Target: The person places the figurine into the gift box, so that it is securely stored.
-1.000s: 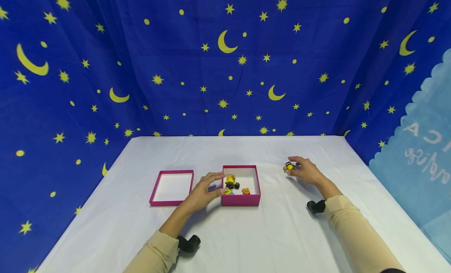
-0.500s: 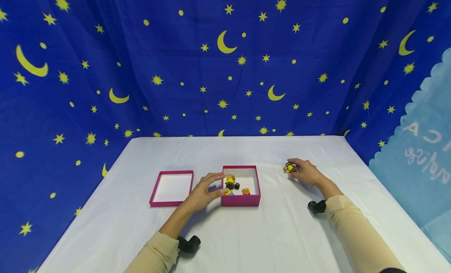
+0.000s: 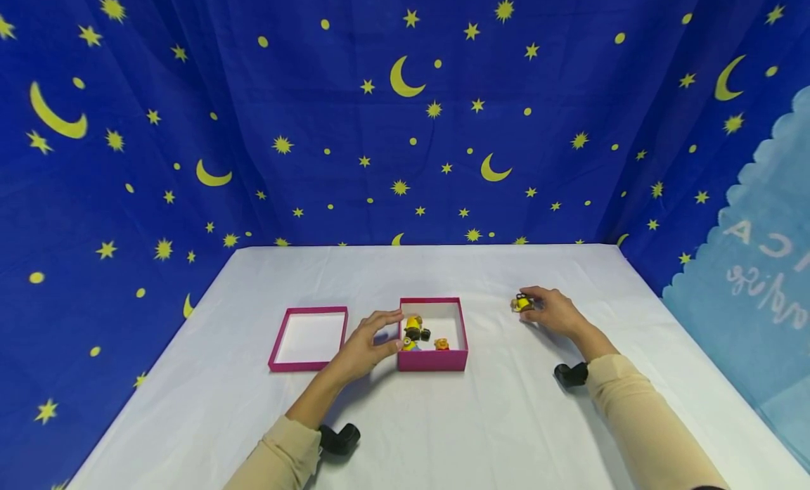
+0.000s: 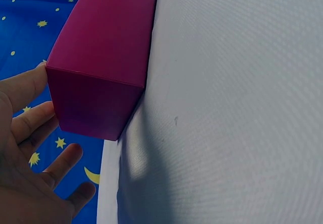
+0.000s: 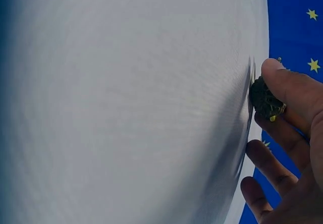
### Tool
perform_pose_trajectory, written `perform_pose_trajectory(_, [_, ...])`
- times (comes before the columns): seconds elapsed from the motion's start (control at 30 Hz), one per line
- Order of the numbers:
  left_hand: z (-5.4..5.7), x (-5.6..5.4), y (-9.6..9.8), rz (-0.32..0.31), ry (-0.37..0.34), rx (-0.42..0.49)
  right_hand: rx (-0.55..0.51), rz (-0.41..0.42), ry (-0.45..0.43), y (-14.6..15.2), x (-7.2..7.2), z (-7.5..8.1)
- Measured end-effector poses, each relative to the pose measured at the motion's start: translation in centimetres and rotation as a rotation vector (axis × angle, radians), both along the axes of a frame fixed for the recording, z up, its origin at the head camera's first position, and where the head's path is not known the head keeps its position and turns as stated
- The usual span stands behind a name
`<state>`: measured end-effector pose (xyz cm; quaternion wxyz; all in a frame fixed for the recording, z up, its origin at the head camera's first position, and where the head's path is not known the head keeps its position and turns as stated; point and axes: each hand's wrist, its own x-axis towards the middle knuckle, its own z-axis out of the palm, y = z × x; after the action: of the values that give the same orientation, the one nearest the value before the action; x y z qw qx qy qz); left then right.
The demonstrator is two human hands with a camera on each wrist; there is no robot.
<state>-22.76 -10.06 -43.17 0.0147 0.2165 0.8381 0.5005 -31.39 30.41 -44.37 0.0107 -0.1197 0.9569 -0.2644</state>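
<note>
A magenta open-topped box (image 3: 433, 361) with a white inside stands mid-table. My left hand (image 3: 362, 346), fingers spread and fairly straight, touches its left side; in the left wrist view the thumb meets a corner of the box wall (image 4: 103, 37). Inside lie a yellow-and-brown figurine (image 3: 413, 324), a yellow-and-blue one-eyed figurine (image 3: 408, 344), and a small orange-and-red figurine (image 3: 441, 344). Right of the box, my right hand (image 3: 552, 313) pinches a yellow minion figurine (image 3: 522, 304) with dark goggles. Its dark back (image 5: 265, 99) shows in the right wrist view, at the white cloth.
The magenta-rimmed box lid (image 3: 308, 369) lies left of the box, white inside upward. A white cloth (image 3: 493, 420) covers the table. Blue starry fabric (image 3: 405, 138) hangs behind and at the sides, with a light-blue lettered cloth (image 3: 753, 265) on the right.
The minion figurine has turned slightly in my right fingers, and that hand has shifted a little toward me and to the right. My left hand and the box stay put.
</note>
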Motion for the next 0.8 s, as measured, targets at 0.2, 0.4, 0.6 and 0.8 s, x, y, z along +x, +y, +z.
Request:
perform_pose_trajectory(0.2, [0.0,0.0,0.0,0.001,-0.003,-0.001,0.01,-0.005,0.052,0.1,0.1,0.0])
perform_pose_trajectory(0.4, [0.0,0.0,0.0,0.004,-0.004,0.0,0.0,-0.028,0.024,-0.3,0.3,0.5])
perform_pose_trajectory(0.6, [-0.1,0.0,0.0,0.004,-0.014,0.006,-0.008,-0.047,0.011,-0.9,0.8,1.1])
perform_pose_trajectory(0.8, [-0.1,0.0,0.0,0.009,-0.014,0.009,-0.03,-0.035,0.061,-2.1,1.6,1.9])
